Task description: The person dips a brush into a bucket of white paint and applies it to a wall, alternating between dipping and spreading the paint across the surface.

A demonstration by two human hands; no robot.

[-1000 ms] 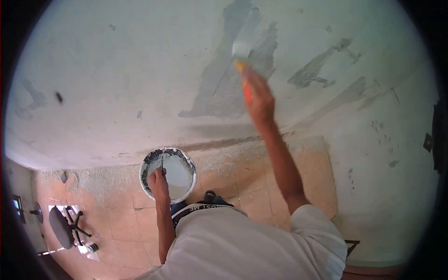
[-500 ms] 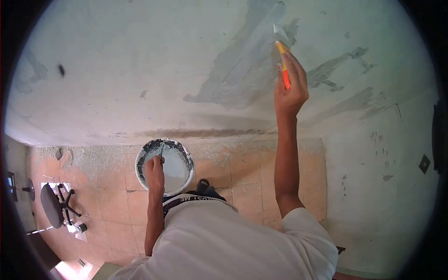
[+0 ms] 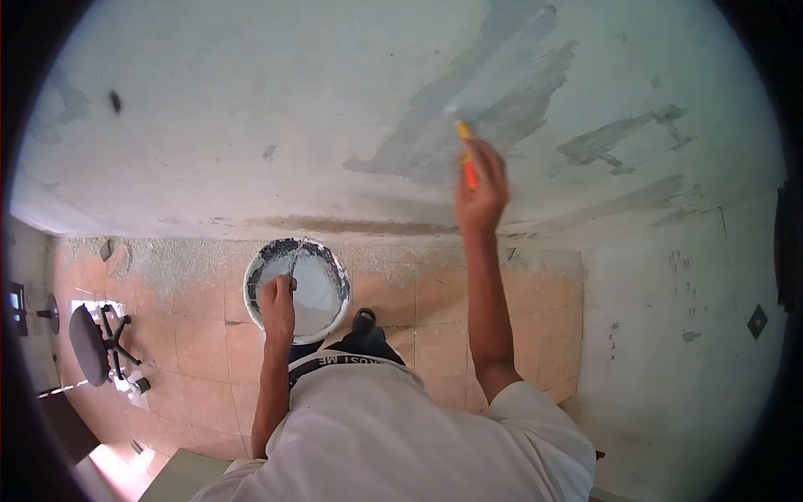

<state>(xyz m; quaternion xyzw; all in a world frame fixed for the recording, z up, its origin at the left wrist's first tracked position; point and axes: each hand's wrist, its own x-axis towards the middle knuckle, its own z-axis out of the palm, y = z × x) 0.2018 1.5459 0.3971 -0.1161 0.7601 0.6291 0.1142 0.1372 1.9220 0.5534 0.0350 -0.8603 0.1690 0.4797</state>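
My right hand is closed round the yellow and orange handle of a scraper, whose pale blade lies against the wall over a grey damp-looking patch. Below the wall, my left hand is closed at the white bucket, over its inside. A thin tool or handle rises from my left fingers toward the bucket's far rim; its lower part is hard to make out. Whitish-grey paste lies in the bucket, and dark smears coat its inner wall.
An office chair stands on the tiled floor at the left. The side wall rises at the right. A sandalled foot is beside the bucket. A greenish surface shows at the lower left.
My right hand and the scraper have moved down and left along the wall. My left hand stays at the bucket. The view has shifted slightly.
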